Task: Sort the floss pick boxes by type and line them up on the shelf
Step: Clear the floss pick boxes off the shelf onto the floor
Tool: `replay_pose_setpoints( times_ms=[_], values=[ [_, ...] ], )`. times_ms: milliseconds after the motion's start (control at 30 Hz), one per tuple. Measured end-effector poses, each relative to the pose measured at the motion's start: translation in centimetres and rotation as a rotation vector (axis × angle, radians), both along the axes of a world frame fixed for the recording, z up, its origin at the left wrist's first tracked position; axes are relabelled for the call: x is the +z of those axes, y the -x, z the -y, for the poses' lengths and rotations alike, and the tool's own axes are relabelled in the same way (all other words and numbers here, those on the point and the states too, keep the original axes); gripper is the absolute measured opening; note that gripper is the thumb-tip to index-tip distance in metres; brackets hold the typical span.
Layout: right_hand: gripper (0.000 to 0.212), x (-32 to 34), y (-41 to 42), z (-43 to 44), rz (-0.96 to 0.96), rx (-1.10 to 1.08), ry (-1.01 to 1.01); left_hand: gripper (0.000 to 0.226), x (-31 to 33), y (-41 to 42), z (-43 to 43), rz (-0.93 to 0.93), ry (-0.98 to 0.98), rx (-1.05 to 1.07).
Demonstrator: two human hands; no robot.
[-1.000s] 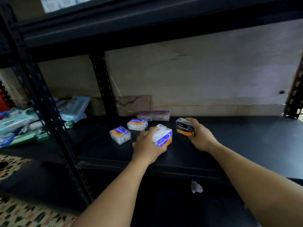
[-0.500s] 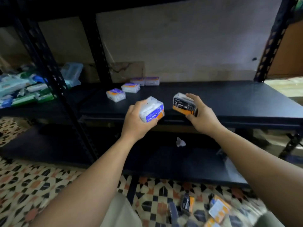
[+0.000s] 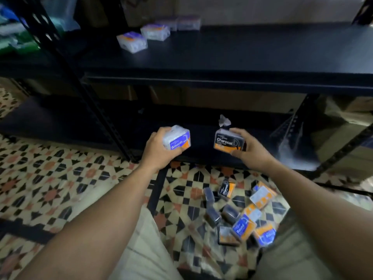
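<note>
My left hand (image 3: 156, 148) grips a clear box with a blue and orange "Smooth" label (image 3: 178, 139). My right hand (image 3: 251, 149) grips a dark "Charcoal" box (image 3: 227, 141). Both boxes are held in the air below the black shelf (image 3: 242, 55), in front of the lower shelf. On the black shelf, several clear floss pick boxes (image 3: 132, 41) lie at the back left. A loose pile of floss pick boxes (image 3: 240, 215), some marked "Round" and "Charcoal", lies on the patterned floor between my knees.
A black upright post (image 3: 84, 85) stands left of my hands. Packaged goods (image 3: 14, 33) fill the neighbouring shelf at far left. A crumpled scrap of paper (image 3: 224, 120) lies on the lower shelf. Patterned tiles (image 3: 50, 174) cover the floor.
Both hands have drawn the Smooth and Charcoal boxes off the shelf and down towards me. The view has tilted down, so the pile of boxes on the floor now shows.
</note>
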State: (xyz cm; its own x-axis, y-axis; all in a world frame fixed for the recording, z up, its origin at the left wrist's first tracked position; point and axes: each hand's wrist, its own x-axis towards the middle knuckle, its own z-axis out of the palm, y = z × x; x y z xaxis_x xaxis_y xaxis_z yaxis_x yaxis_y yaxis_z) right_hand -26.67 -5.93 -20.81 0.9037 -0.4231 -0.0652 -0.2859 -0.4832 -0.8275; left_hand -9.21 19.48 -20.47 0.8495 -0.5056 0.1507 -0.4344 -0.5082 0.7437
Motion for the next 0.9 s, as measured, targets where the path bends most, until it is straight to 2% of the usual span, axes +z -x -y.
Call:
replay_pose_setpoints(
  times_ms=[100,267,400,533,633,767,833,867,900],
  values=[
    [0.066,-3.3,-1.6,0.2,-0.136,0.056,-0.044,0.067,-3.5,-0.3,0.2,-0.107,-0.081,0.018],
    [0.066,-8.4,-2.5,0.2,-0.385,0.016,-0.05,0.07,-9.3,0.4,0.1,-0.319,-0.174,0.058],
    [0.058,-13.1,-1.9,-0.2,-0.557,0.017,-0.031,0.071,-12.9,1.0,-0.5,-0.427,-0.253,0.019],
    [0.057,-16.1,-1.8,-1.1,-0.644,0.031,-0.013,0.066,-15.7,1.5,-1.0,-0.546,-0.353,0.016],
    [0.058,-17.2,-1.9,-1.4,-0.71,0.007,-0.087,0.066,-17.2,1.9,-0.9,-0.619,-0.383,0.021],
    [0.059,-18.5,-2.0,-0.8,-0.8,-0.032,-0.108,0.091,-18.6,1.8,-0.7,-0.685,-0.472,0.017],
    [0.053,-24.4,-2.2,2.0,-0.783,0.011,-0.048,0.092,-18.8,1.6,-0.8,-0.687,-0.537,0.045],
    [0.051,-26.0,-2.7,2.8,-0.791,0.063,0.007,0.089,-18.8,1.6,-0.9,-0.688,-0.558,0.053],
    [0.051,-26.2,-2.8,3.0,-0.784,0.038,-0.02,0.085,-18.6,1.5,-0.8,-0.673,-0.574,0.057]
  ],
)
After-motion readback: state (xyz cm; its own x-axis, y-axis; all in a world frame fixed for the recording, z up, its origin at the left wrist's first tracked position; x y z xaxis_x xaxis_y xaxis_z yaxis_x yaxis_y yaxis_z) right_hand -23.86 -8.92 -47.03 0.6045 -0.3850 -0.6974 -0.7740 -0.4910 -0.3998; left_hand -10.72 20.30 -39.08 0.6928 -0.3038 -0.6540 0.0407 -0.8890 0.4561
